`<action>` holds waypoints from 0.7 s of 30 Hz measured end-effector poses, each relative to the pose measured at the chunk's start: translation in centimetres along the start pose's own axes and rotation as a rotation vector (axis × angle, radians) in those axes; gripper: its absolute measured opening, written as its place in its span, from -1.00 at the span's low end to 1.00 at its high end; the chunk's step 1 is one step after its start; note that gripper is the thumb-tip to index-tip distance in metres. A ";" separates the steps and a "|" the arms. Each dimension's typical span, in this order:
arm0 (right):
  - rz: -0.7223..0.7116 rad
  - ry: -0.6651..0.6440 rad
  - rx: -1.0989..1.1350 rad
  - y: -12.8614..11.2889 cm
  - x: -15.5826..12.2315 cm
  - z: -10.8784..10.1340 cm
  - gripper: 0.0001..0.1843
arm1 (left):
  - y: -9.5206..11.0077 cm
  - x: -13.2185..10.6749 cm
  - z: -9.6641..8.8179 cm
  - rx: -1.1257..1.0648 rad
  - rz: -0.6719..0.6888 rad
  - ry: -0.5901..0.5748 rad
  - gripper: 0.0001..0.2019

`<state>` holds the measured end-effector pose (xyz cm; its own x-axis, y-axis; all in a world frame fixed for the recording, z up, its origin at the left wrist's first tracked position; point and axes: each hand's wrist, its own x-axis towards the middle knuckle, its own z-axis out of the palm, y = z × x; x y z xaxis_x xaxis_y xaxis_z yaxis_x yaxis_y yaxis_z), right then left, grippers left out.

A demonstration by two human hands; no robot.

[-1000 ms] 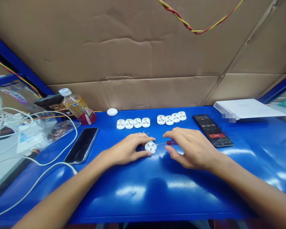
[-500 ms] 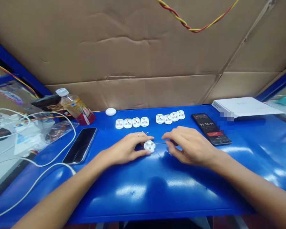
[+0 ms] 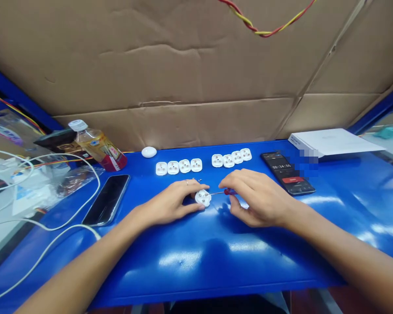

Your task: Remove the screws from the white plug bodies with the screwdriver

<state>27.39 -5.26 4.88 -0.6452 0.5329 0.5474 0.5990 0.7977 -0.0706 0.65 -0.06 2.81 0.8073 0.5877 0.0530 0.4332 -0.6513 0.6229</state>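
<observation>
Between the thumb and forefinger of my left hand (image 3: 175, 203) is a small round white plastic plug part (image 3: 203, 198) with metal pieces in it. My right hand (image 3: 260, 198) closes on the red handle of a screwdriver (image 3: 228, 192), whose thin shaft reaches left to the plug part. Just beyond my left fingertips lie a few tiny screws (image 3: 199, 179). Two rows of similar white square plug parts sit farther back: a left row (image 3: 184, 165) and a right row (image 3: 228, 160).
A phone showing a timer (image 3: 286, 173) and a white box (image 3: 334, 141) are at the right. On the left are a dark phone (image 3: 107, 199), a drink bottle (image 3: 101, 146) and loose white cables (image 3: 60, 237). A white oval object (image 3: 149, 152) lies near the cardboard wall (image 3: 170, 78).
The red screwdriver handle now shows where my right thumb and forefinger have moved apart. My left hand keeps its hold on the plug part. The whole view has shifted slightly.
</observation>
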 end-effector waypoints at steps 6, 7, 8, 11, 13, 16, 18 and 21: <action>-0.033 -0.027 -0.050 0.3 0.1 0.2 -0.84 | 0.0 0.0 -0.1 -0.027 -0.008 -0.008 -0.55; -0.056 -0.036 -0.029 0.4 0.1 0.3 -0.85 | -0.1 0.0 -0.1 -0.033 -0.008 -0.010 -0.54; -0.065 -0.037 -0.007 0.5 0.1 0.3 -0.86 | -0.1 0.0 -0.1 -0.039 -0.013 -0.007 -0.53; -0.030 0.019 0.037 0.8 0.0 0.2 -0.87 | -0.1 0.0 -0.1 -0.053 -0.032 0.001 -0.52; -0.006 0.047 0.053 1.0 0.0 0.0 -0.85 | -0.1 0.0 -0.2 -0.060 -0.037 0.014 -0.49; -0.021 0.028 0.052 0.9 0.0 -0.1 -0.85 | -0.2 0.0 -0.4 -0.077 -0.039 0.039 -0.45; -0.043 -0.004 0.046 0.8 0.0 0.1 -0.86 | -0.3 0.0 -0.4 -0.087 -0.042 0.039 -0.46; -0.064 -0.044 0.035 0.6 -0.1 0.5 -0.86 | -0.3 0.0 -0.4 -0.087 -0.043 0.025 -0.49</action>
<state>27.54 -4.65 4.36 -0.7025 0.4916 0.5147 0.5392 0.8396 -0.0660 0.38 0.39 2.95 0.7779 0.6269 0.0438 0.4301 -0.5820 0.6901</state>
